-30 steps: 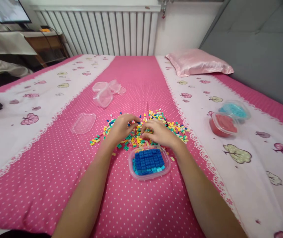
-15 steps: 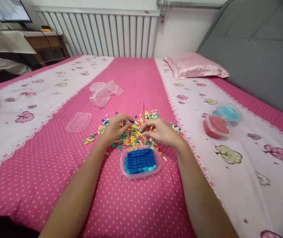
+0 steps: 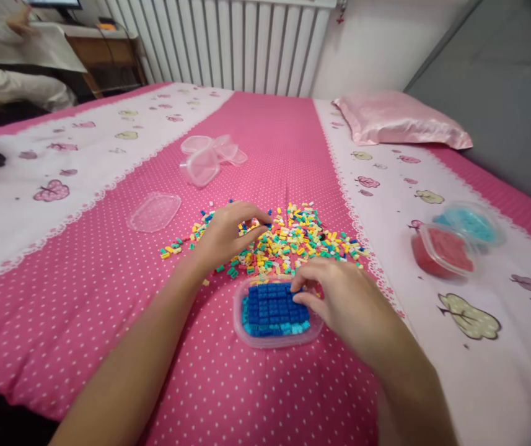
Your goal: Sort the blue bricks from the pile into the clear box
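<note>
Right hand, 1: is curving over its clear tub, thumb and index slightly parted beside the blue bricks; whether it is gripping any, cannot tell. Risk: fingertips pressing the rim are liable to be tipping the tub on soft cloth, or a nudge to be skewing the rows. Thin, round-cornered plastic is enclosing studded, tightly gridded blocks.

Left hand, 1: is hovering half-curled, thumb and index nearly meeting; a held piece, cannot tell. Risk: a sweeping wrist is liable to be scattering loose bricks, which are spreading beneath and rightward, small, hard, multicoloured.

Flat lid, 1: is lying left of the left hand, translucent.
</note>
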A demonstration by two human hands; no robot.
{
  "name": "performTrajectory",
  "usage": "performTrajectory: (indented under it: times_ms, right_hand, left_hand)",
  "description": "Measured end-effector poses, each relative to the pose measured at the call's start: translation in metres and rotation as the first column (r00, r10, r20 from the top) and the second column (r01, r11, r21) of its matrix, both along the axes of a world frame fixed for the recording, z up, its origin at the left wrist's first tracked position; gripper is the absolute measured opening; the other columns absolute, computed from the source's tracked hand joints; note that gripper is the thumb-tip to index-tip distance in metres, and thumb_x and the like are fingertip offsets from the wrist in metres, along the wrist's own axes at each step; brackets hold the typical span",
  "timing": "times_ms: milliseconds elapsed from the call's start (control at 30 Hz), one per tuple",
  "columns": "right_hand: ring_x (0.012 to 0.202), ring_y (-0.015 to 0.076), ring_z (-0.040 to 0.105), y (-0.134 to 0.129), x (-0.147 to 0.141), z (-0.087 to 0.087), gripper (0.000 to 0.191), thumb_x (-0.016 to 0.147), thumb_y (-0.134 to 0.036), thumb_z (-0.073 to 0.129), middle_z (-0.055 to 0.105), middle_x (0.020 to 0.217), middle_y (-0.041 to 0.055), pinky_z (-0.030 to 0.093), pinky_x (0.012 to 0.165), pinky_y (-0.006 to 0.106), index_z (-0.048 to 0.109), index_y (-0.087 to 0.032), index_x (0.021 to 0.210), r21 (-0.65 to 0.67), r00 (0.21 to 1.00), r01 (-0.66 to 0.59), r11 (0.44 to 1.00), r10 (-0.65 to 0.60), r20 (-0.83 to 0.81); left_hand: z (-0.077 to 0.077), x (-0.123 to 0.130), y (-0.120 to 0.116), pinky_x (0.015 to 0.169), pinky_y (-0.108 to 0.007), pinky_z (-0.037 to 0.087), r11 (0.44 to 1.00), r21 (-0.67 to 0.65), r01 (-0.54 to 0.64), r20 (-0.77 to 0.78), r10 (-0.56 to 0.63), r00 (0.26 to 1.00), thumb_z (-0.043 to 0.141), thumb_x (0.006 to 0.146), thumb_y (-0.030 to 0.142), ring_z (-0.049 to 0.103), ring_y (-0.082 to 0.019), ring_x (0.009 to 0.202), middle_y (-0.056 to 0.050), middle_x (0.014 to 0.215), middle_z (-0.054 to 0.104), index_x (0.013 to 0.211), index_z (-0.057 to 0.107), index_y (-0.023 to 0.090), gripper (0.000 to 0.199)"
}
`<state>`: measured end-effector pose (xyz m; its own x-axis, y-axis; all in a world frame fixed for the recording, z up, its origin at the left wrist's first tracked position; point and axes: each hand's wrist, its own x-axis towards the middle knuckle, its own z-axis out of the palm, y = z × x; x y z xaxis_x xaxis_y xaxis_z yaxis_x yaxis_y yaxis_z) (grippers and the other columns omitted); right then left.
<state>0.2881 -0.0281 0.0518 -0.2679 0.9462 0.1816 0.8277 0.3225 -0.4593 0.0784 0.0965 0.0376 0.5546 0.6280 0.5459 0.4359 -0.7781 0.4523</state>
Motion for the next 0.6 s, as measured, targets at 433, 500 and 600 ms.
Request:
performTrajectory:
  times_ms: [433,500,600]
  right_hand:
    - [0.064,0.0209,0.066,0.006,-0.012,0.002,0.025,0.065,-0.009,0.082,0.070,0.065,-0.0043,0.040,0.063,0.035,0.065,-0.026,0.063,-0.061,0.995,0.023,0.998,-0.016,0.101]
    - [0.067,0.0201,0.066,0.006,-0.013,0.005,0.022,0.067,-0.008,0.081,0.071,0.068,-0.0040,0.041,0.066,0.034,0.067,-0.026,0.064,-0.101,0.992,0.055,0.993,-0.043,0.115]
    - [0.070,0.0182,0.065,0.004,-0.015,0.011,0.019,0.073,-0.007,0.076,0.072,0.070,-0.0041,0.041,0.070,0.033,0.070,-0.025,0.069,-0.159,0.986,0.103,0.982,-0.080,0.146]
  left_hand:
    - [0.006,0.003,-0.014,0.085,-0.030,0.048,0.990,-0.024,0.136,-0.046,-0.137,0.990,0.063,0.093,0.025,0.068,-0.017,0.091,-0.001,0.095,0.075,0.094,0.070,0.021,0.008]
    - [0.005,0.002,-0.013,0.084,-0.029,0.047,0.990,-0.008,0.144,-0.047,-0.144,0.988,0.065,0.092,0.024,0.068,-0.016,0.091,-0.001,0.095,0.075,0.095,0.070,0.021,0.007]
    - [0.005,0.001,-0.013,0.082,-0.028,0.047,0.988,0.000,0.156,-0.052,-0.156,0.986,0.066,0.091,0.022,0.067,-0.015,0.090,-0.001,0.095,0.075,0.096,0.070,0.019,0.007]
